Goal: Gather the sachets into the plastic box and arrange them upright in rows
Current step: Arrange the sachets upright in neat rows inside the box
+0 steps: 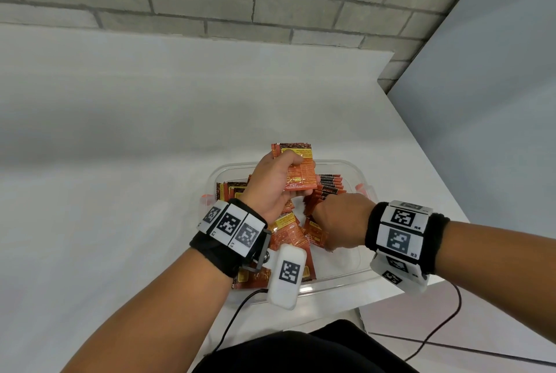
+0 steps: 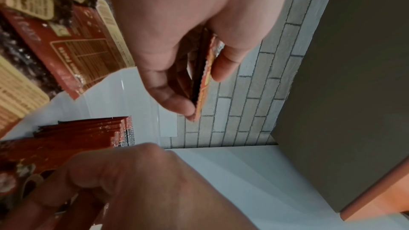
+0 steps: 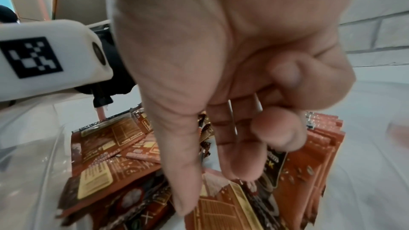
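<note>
**Several sachets up, many loose in the box**

Several thin, light, slippery sachets (image 1: 298,169) sit clamped between thumb and fingers of the left hand (image 1: 275,186) above the plastic box (image 1: 355,275)'s far edge. The right hand (image 1: 343,222) reaches, fingers relaxed, into loose sachets (image 3: 115,163) beside an upright row (image 1: 329,186). Pinch flat faces; edges likely slide.

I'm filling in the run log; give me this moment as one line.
left hand: holds sachet stack above plastic box | right hand: reaching among loose sachets | upright row: started
</note>
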The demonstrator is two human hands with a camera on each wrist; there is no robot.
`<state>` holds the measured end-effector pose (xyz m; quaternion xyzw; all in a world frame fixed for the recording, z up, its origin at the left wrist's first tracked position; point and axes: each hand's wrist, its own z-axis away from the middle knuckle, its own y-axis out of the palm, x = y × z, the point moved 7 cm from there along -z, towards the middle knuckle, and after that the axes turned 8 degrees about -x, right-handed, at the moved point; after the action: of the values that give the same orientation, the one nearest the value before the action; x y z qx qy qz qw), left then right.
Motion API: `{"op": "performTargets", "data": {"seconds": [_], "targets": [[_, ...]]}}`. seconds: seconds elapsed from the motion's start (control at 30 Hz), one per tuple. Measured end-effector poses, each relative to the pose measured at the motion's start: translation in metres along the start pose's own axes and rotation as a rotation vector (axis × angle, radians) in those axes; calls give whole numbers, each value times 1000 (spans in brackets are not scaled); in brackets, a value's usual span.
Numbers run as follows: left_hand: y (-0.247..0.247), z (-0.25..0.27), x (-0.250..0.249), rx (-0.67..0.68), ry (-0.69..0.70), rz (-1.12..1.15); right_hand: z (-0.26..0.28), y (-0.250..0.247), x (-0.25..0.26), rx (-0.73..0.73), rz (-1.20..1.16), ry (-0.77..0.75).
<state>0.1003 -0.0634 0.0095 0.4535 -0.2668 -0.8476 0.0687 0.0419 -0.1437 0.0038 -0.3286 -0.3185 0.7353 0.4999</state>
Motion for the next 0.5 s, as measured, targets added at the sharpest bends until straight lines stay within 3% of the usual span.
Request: {"op": "performTargets", "data": {"seconds": [0.17,0.5], "targets": [[0,0,0,2,-7,-7,-1,5,-4,16,-69,21],[1,1,0,14,-10,-12,1,0,2,48,41,-1]]}}
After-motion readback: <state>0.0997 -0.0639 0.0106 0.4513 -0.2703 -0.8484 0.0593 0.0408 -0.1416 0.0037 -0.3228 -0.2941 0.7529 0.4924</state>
